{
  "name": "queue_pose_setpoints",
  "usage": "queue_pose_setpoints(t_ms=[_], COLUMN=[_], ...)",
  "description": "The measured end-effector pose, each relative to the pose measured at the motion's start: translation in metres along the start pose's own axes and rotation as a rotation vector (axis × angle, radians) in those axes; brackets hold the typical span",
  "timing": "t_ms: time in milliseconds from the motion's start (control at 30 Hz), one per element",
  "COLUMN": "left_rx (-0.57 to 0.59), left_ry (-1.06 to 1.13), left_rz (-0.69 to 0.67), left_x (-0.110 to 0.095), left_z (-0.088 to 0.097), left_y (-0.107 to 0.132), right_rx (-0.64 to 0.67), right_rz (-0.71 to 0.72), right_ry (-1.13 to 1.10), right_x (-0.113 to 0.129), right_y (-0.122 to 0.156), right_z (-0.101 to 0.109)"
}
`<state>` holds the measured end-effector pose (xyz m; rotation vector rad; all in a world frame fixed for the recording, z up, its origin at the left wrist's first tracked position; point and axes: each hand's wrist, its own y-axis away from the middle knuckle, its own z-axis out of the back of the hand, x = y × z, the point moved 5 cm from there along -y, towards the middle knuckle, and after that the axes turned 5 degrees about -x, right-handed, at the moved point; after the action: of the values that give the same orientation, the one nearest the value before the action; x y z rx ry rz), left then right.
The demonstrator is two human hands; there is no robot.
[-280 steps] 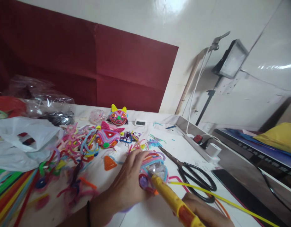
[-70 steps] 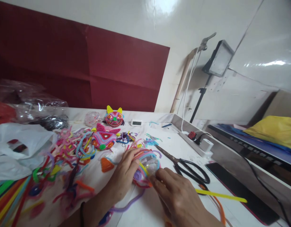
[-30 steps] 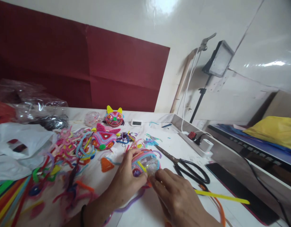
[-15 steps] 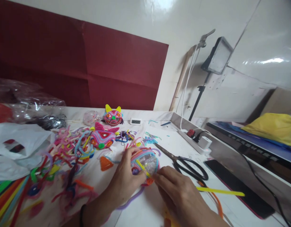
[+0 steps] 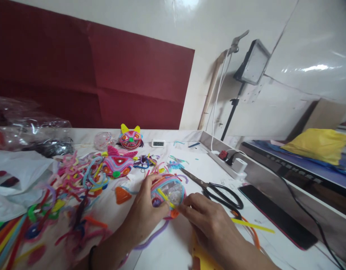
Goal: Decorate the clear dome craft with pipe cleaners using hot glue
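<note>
My left hand [image 5: 146, 208] is wrapped around the side of a clear plastic ball [image 5: 174, 190] partly covered in pink, blue and purple pipe cleaners. Across its bare clear patch lies a yellow pipe cleaner [image 5: 162, 195], close to my left thumb. At the ball's right edge, my right hand [image 5: 206, 217] pinches the yellow strip; the fingertips are partly hidden. A yellow tail sticks out beyond that hand. Black-handled scissors [image 5: 223, 195] lie just past my right hand. An orange triangular piece [image 5: 122, 195] rests left of the ball.
Two finished-looking animal heads, one pink-eared [image 5: 118, 165] and one yellow-eared [image 5: 130, 138], stand behind. Loose pipe cleaners [image 5: 74, 176] and a white plastic bag [image 5: 18, 180] crowd the left. A small digital clock [image 5: 158, 143], a black phone [image 5: 277, 215] and a power strip [image 5: 229, 167] are also here.
The whole view has shifted slightly to the left. The yellow tail beyond my right hand shows a little shorter. Both hands keep nearly the same hold on the ball and strip.
</note>
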<state>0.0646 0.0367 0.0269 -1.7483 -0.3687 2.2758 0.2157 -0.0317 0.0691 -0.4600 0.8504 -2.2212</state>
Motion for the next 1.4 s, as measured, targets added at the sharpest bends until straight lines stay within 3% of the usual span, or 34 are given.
queue_pose_setpoints(t_ms=[433, 633, 933, 1233, 1400], left_rx=[-0.010, 0.024, -0.006, -0.039, -0.027], left_ry=[0.006, 0.001, -0.002, -0.027, -0.048], left_rz=[0.034, 0.009, 0.020, 0.018, -0.011], left_x=[-0.002, -0.003, -0.002, -0.005, -0.002], left_z=[0.002, 0.001, 0.000, 0.001, 0.001], left_y=[0.000, -0.001, -0.002, -0.001, -0.002], right_rx=[0.184, 0.160, 0.252, 0.198, 0.184], right_rz=[-0.036, -0.007, -0.018, -0.161, -0.234], right_ry=[-0.008, -0.006, 0.056, -0.255, -0.254], right_x=[-0.007, -0.007, -0.005, -0.021, -0.030], right_y=[-0.005, -0.009, -0.014, -0.012, -0.011], right_z=[-0.003, -0.002, -0.001, 0.003, 0.001])
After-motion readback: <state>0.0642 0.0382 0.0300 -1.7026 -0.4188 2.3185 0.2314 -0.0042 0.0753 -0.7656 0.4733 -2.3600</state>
